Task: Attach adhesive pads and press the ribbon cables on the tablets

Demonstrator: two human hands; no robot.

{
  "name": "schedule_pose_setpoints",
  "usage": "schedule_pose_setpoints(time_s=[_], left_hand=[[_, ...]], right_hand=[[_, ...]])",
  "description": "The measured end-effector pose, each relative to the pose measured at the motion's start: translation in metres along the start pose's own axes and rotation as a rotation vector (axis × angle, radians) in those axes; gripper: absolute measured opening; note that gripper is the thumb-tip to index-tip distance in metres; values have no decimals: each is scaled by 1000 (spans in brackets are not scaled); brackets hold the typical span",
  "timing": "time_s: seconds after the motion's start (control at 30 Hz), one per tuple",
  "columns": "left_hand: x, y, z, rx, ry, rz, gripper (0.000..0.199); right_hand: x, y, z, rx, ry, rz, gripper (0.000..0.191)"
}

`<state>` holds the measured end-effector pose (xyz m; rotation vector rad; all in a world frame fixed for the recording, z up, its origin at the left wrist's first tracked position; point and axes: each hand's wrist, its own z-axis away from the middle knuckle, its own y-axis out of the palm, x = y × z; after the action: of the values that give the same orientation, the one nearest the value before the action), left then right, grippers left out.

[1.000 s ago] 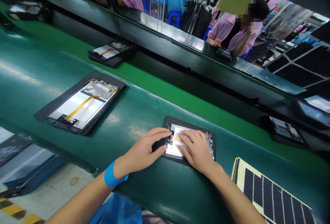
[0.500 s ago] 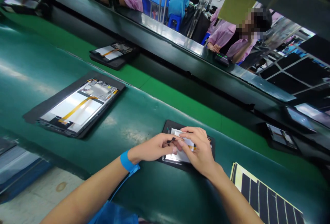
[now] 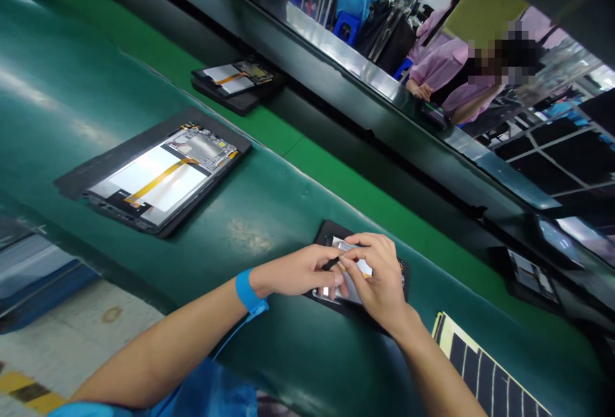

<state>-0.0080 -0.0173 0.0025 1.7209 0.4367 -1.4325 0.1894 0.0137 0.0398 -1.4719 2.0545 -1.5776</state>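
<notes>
Arching over the open tablet (image 3: 351,290), the left hand (image 3: 302,270) and right hand (image 3: 382,277) pinch a small black strip (image 3: 330,264).

On the worktop (image 3: 288,346), an opened tablet (image 3: 352,293) is set near the far edge, beneath the left hand (image 3: 307,269) and the right hand (image 3: 379,276). Well to its left, another opened tablet (image 3: 161,177) is laid on a mat (image 3: 79,180). Farther right, strip sheets (image 3: 485,372) are laid. Beyond the far edge, tablets are carried on a belt (image 3: 327,164), one left (image 3: 235,81), one right (image 3: 533,275).
</notes>
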Motion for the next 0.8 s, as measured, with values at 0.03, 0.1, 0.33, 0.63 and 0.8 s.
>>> schedule_pose_setpoints(time_s=[0.03, 0.1, 0.33, 0.63, 0.8], left_hand=[[0, 1, 0, 10, -10, 18, 25], [2, 2, 1, 20, -15, 39, 31], [13, 0, 1, -8, -16, 75, 61], [6, -9, 4, -132, -66, -57, 62], [4, -16, 7, -379, 105, -127, 51]], right_hand=[[0, 0, 1, -7, -4, 12, 8], [1, -1, 1, -19, -14, 30, 7], [5, -10, -1, -104, 32, 35, 6], [14, -25, -2, -46, 119, -54, 8], [22, -36, -1, 32, 150, -125, 7]])
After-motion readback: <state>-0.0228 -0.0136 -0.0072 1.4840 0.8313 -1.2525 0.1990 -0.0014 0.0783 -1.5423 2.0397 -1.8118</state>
